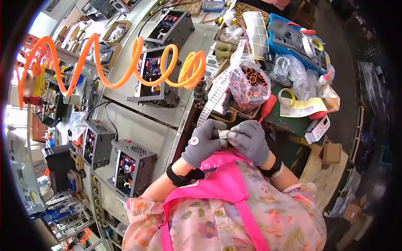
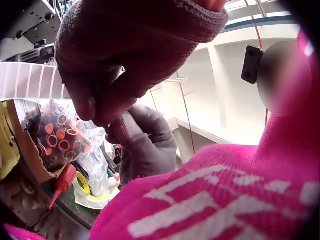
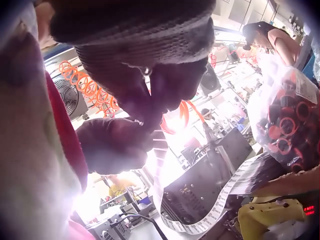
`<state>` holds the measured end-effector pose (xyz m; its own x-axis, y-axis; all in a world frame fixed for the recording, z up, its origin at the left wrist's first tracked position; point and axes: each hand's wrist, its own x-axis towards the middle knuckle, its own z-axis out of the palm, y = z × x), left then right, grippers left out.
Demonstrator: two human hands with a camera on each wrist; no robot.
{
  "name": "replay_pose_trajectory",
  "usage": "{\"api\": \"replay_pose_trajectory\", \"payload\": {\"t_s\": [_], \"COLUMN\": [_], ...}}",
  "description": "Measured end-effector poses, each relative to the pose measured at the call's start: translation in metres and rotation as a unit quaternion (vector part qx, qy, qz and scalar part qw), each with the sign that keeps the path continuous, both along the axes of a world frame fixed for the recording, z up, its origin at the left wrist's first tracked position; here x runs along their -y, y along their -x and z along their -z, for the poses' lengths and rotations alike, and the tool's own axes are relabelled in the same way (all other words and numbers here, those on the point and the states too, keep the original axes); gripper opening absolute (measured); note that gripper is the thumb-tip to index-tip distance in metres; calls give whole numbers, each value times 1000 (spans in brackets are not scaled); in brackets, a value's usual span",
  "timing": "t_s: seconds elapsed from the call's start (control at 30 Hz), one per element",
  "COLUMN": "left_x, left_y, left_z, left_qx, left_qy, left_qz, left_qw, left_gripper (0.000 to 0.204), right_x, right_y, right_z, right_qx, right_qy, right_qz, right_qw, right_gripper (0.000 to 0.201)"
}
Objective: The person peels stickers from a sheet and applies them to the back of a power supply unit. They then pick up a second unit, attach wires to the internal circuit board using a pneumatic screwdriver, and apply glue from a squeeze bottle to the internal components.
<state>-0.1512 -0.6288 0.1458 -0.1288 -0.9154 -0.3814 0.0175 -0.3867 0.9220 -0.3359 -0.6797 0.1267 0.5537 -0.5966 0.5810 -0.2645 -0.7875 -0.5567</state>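
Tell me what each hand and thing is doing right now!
left hand: gloved, pinching the label strip
right hand: gloved, pinching the label strip
label strip: held between both hands
bag of rings: lying on the bench
orange hose: coiled, hanging over the conveyor

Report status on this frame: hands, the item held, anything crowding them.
Left hand and right hand, both gloved, pinch a small white label piece between them. Label strip trails off behind. Bag of red rings close beyond the hands, not touching.
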Motion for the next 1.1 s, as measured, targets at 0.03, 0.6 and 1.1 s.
{"api": "replay_pose_trajectory", "payload": {"t_s": [0.03,0.6,1.1], "left_x": [0,-1,-29], "left_y": [-1,-14,-57], "left_z": [1,15,57], "left_qx": [-43,-254,259], "left_qy": [-16,-154,-25], "left_qz": [-4,6,226], "left_qw": [999,955,939], "left_gripper": [35,48,72], "right_x": [-1,8,2], "right_y": [1,6,-14], "right_z": [2,3,21], "right_qx": [35,-18,243], "right_qy": [-65,98,-587], "right_qz": [0,-82,-54], "right_qw": [997,992,771], "right_gripper": [19,32,47]}}
